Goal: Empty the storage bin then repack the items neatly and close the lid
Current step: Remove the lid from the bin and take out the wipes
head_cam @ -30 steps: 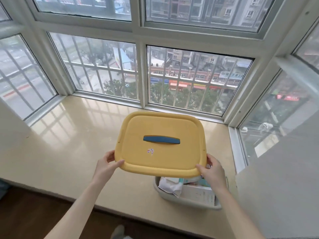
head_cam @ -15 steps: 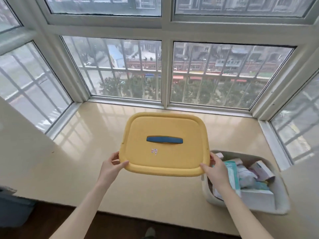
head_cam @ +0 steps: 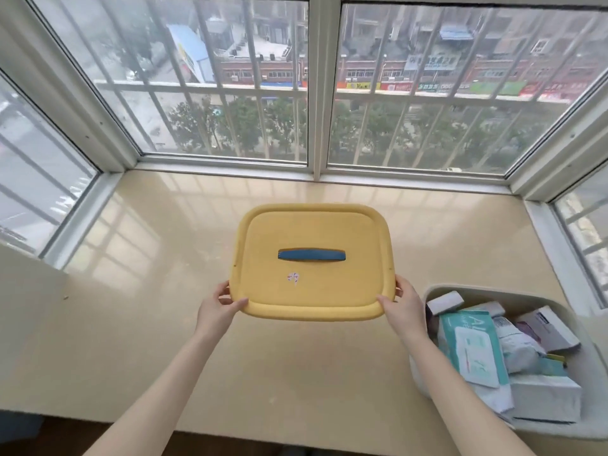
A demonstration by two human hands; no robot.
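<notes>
I hold a yellow lid with a blue handle flat above the beige sill, near its middle. My left hand grips the lid's near left corner, and my right hand grips its near right corner. The white storage bin stands open at the right, near the sill's front edge. Inside it lie a teal and white packet, a grey box, a small white box and other packages. My right forearm covers part of the bin's left side.
The beige window sill runs wide to the left of the bin. Barred windows close it in at the back and on both sides. A dark floor shows below the front edge.
The lid has come off the bin and moved to the left, away from it. The bin's contents now lie uncovered at the right. Both hands keep their grip.
</notes>
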